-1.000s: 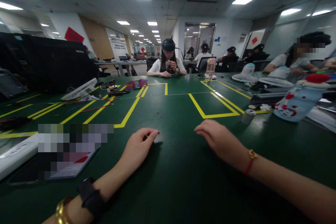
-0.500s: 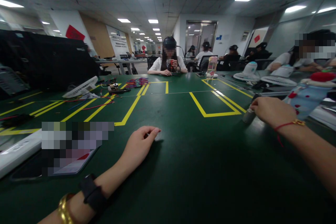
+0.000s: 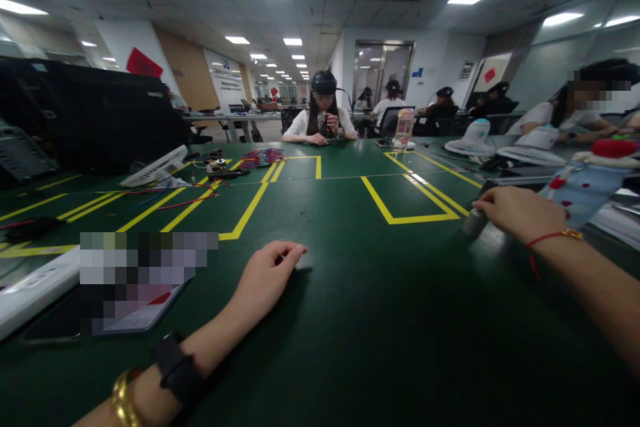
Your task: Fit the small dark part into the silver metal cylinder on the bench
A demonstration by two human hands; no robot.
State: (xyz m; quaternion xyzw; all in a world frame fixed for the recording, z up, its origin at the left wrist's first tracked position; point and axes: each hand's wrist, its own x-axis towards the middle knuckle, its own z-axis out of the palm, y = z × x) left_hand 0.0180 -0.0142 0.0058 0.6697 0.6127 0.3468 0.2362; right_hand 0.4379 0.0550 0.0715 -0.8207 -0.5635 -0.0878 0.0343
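The right hand point(image 3: 520, 213) reaches out to a small grey cylindrical can point(image 3: 473, 221) standing upright on the dark green table mat point(image 3: 350, 320), just beyond the corner of a yellow taped rectangle point(image 3: 400, 203). Its fingertips touch the can's top, but whether they actually clasp it I cannot tell. The left hand point(image 3: 263, 280) rests loosely curled on the mat, holding nothing. A black phone point(image 3: 125, 320) lies near the left forearm, and a pale blue bottle with red spots point(image 3: 580, 197) lies behind the right hand

Small grey cylinder point(image 3: 473, 221) at our right fingertips

We see it lying tilted on the green table point(image 3: 350, 320) (just outside the yellow tape box point(image 3: 407, 197)), partly hidden by our right hand point(image 3: 520, 212).
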